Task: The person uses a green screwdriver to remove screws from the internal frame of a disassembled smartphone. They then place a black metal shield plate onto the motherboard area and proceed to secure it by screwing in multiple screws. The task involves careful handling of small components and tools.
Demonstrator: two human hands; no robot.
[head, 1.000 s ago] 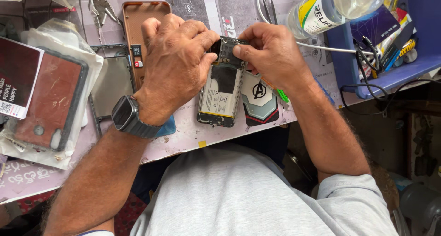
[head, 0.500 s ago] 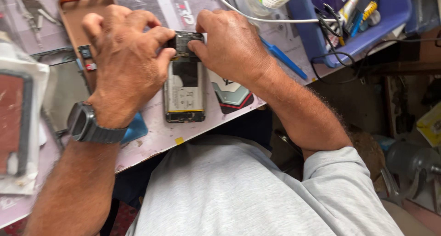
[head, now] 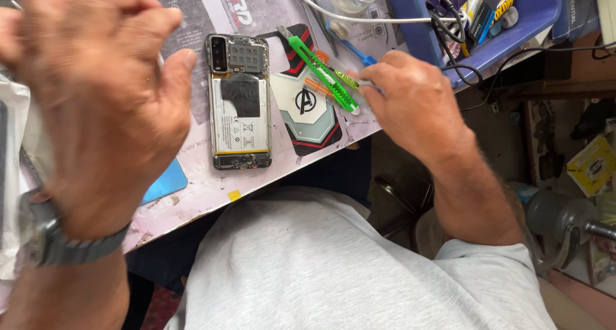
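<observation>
An opened phone [head: 239, 102], back cover off with its battery and board showing, lies flat on the work mat. My left hand [head: 96, 112] hovers blurred above the mat just left of the phone, fingers bent and apart, holding nothing I can see; a watch is on its wrist. My right hand [head: 410, 105] rests at the mat's right edge, fingertips pinched on a thin tool [head: 346, 79] with a yellow-green shaft. That tool lies beside a green utility knife [head: 321, 70]. Neither hand touches the phone.
A shield-shaped sticker [head: 308, 108] lies under the knife. A blue plastic card [head: 163, 182] sits near the table's front edge. A blue tray [head: 513, 28] of tools and cables stands at the back right, with a white cable [head: 359, 18] crossing in front. Clutter lies on the floor at right.
Both hands have come off the phone. The left lifted away to the left; the right moved right to the small tools by the green knife. The camera view shifted.
</observation>
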